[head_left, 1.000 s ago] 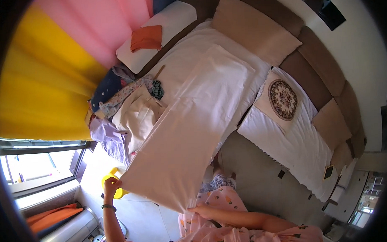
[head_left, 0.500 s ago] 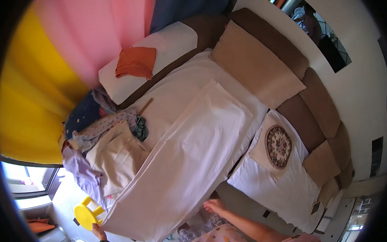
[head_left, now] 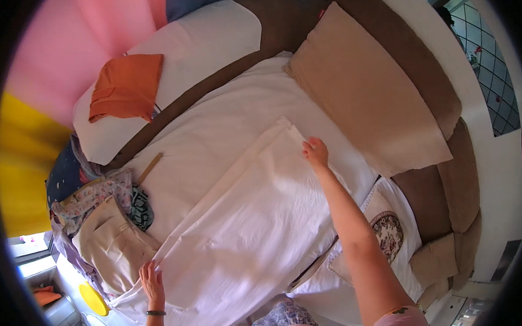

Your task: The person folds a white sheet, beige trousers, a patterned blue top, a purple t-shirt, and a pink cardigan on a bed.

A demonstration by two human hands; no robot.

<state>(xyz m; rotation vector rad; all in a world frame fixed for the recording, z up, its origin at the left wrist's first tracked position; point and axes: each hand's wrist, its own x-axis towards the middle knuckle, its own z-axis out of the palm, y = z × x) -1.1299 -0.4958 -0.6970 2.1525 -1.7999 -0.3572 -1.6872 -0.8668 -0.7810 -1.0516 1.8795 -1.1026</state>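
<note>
Lays the left hand (head_left: 152,283), with fingers loosely extended, at the left edge of a long white cloth sheet (head_left: 240,232), just beside a rumpled beige cloth (head_left: 111,243); cannot tell whether pinching any fabric. Holds the right hand (head_left: 315,153), with half-curled fingers, over the sheet's far right part, near a large tan rectangular cushion (head_left: 373,96); cannot tell whether touching or gripping there. Sees the sheet spread slantwise over a wide white-covered sofa seat (head_left: 209,147), well apart from a folded orange cloth (head_left: 126,87).
</note>
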